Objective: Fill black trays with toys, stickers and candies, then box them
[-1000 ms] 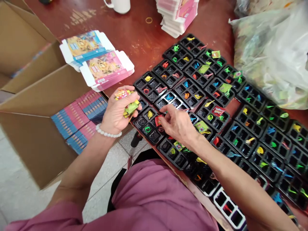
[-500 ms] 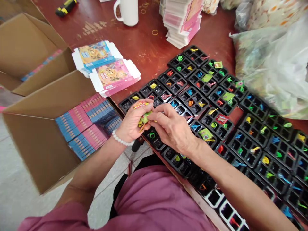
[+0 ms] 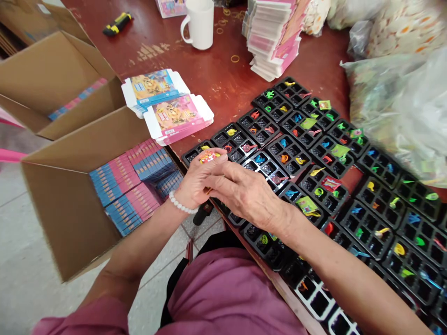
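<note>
My left hand (image 3: 195,184), with a white bead bracelet at the wrist, is closed round small colourful packets (image 3: 210,157), whose red and yellow print shows above the fingers. My right hand (image 3: 244,193) lies against it from the right, its fingers bent over the left palm and hiding most of the packets. What the right fingertips grip, if anything, is hidden. Both hands are above the table's front edge, beside black compartment trays (image 3: 256,165) that hold small coloured plastic pieces and some green packets (image 3: 307,204).
Flat pink and blue cartons (image 3: 178,116) lie behind my left hand. At the left stands an open cardboard box (image 3: 52,209) of small boxes. Further back are a white mug (image 3: 200,28), a cutter (image 3: 118,24), a card stack (image 3: 270,37) and plastic bags (image 3: 394,102).
My right hand has moved over the left palm, covering the green packet seen there before. The whole view has shifted, so the table things appear further right and lower.
</note>
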{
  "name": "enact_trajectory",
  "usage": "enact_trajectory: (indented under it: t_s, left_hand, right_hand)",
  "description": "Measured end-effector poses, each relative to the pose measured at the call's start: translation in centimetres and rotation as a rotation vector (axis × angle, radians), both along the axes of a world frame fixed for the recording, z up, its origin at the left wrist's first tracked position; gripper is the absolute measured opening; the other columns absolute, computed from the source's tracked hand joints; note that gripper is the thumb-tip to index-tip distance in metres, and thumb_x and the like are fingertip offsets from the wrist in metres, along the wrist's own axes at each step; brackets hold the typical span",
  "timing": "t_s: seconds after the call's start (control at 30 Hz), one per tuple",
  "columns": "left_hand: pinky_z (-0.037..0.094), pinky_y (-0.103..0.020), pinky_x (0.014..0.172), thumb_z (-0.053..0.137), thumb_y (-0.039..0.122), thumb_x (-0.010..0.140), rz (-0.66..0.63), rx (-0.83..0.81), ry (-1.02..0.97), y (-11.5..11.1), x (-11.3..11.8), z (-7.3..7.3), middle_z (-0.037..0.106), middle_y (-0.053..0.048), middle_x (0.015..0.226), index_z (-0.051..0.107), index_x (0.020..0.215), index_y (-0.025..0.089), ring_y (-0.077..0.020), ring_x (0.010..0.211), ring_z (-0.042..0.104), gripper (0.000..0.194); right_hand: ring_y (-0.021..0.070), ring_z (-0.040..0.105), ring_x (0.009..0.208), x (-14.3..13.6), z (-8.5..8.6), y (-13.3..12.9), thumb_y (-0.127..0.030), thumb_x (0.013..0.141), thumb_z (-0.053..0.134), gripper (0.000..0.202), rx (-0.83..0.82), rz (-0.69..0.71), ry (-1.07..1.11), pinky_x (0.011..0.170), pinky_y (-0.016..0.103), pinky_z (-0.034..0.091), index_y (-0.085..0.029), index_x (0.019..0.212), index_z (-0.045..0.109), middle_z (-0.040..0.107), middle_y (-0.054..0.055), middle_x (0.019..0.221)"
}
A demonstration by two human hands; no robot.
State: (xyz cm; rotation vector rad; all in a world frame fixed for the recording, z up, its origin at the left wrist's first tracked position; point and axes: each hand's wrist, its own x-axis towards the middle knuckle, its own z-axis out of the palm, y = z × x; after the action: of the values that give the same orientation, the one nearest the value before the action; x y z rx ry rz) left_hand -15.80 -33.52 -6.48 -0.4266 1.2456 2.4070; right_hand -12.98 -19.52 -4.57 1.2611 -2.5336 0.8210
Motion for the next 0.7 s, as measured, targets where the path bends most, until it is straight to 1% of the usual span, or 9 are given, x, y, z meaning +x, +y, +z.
enact_trajectory:
  t_s: [0.1,0.17,0.23,0.3,0.33,0.4,0.53,0.6,0.7]
  left_hand:
    - [0.048,-0.017,0.051,0.091,0.018,0.064,0.038,-0.007,0.018,-0.5,-0.4,-0.3,0.061,0.005,0.064,0.066,0.081,0.017,-0.0075,0.053,0.058,0.030]
    - [0.050,-0.017,0.051,0.092,0.017,0.062,0.111,-0.026,0.055,-1.2,-1.0,-0.5,0.063,0.004,0.064,0.066,0.082,0.017,-0.0085,0.054,0.061,0.032]
    - [0.050,-0.018,0.047,0.092,0.018,0.063,0.192,-0.063,0.095,-2.5,-1.7,-0.7,0.066,0.003,0.065,0.067,0.085,0.018,-0.0106,0.052,0.063,0.034]
    - [0.045,-0.018,0.038,0.093,0.022,0.064,0.251,-0.112,0.115,-4.0,-2.4,-0.8,0.068,0.003,0.066,0.065,0.088,0.019,-0.0121,0.048,0.063,0.037]
    - [0.042,-0.018,0.035,0.093,0.024,0.065,0.261,-0.136,0.119,-4.8,-2.6,-0.8,0.068,0.003,0.067,0.064,0.089,0.020,-0.0128,0.046,0.062,0.038]
    - [0.041,-0.019,0.033,0.093,0.027,0.067,0.267,-0.170,0.124,-6.0,-2.9,-0.6,0.069,0.003,0.068,0.063,0.090,0.020,-0.0135,0.045,0.063,0.038]
    - [0.046,-0.019,0.034,0.088,0.028,0.074,0.230,-0.187,0.082,-6.8,-2.6,0.1,0.071,0.002,0.071,0.063,0.092,0.018,-0.0140,0.048,0.066,0.032]
    - [0.047,-0.019,0.034,0.083,0.025,0.078,0.197,-0.183,0.044,-6.7,-2.3,0.3,0.071,0.001,0.072,0.063,0.094,0.017,-0.0151,0.050,0.068,0.027]
    - [0.051,-0.021,0.035,0.075,0.021,0.080,0.146,-0.176,0.025,-6.7,-1.9,0.7,0.072,-0.001,0.075,0.062,0.100,0.015,-0.0185,0.054,0.071,0.025]
  right_hand:
    - [0.0198,0.062,0.093,-0.3,0.4,-0.2,-0.014,0.106,0.043,0.027,-0.034,0.047,-0.029,0.080,0.031,0.053,-0.015,0.094,0.067,0.067,0.011,0.099]
    - [0.0178,0.062,0.087,-0.8,1.0,0.0,-0.015,0.106,0.045,0.026,-0.110,0.054,-0.093,0.076,0.029,0.052,-0.017,0.089,0.065,0.067,0.008,0.094]
    - [0.0160,0.062,0.082,-1.6,1.5,0.5,-0.022,0.105,0.052,0.020,-0.242,-0.068,-0.175,0.074,0.027,0.052,-0.019,0.090,0.065,0.067,0.005,0.090]
    - [0.0145,0.061,0.072,-2.9,1.4,1.1,-0.025,0.100,0.061,0.011,-0.350,-0.289,-0.253,0.068,0.027,0.049,-0.019,0.092,0.065,0.067,0.002,0.082]
    - [0.0139,0.059,0.067,-3.5,1.1,1.3,-0.025,0.097,0.064,0.007,-0.369,-0.393,-0.293,0.065,0.026,0.047,-0.019,0.094,0.065,0.067,0.001,0.078]
    - [0.0126,0.056,0.059,-4.8,-0.1,1.3,-0.022,0.092,0.066,0.007,-0.339,-0.519,-0.371,0.061,0.026,0.044,-0.018,0.097,0.064,0.064,-0.002,0.070]
    - [0.0145,0.058,0.061,-6.1,-2.5,-0.7,-0.018,0.089,0.063,0.011,-0.151,-0.602,-0.444,0.065,0.028,0.043,-0.017,0.100,0.066,0.066,-0.001,0.071]
    - [0.0173,0.061,0.065,-6.3,-3.0,-2.0,-0.019,0.090,0.061,0.014,-0.067,-0.647,-0.462,0.067,0.029,0.043,-0.017,0.103,0.067,0.068,0.001,0.074]
    - [0.0218,0.065,0.073,-6.3,-3.1,-3.0,-0.024,0.093,0.063,0.019,0.020,-0.678,-0.483,0.070,0.032,0.045,-0.017,0.111,0.066,0.069,0.004,0.078]
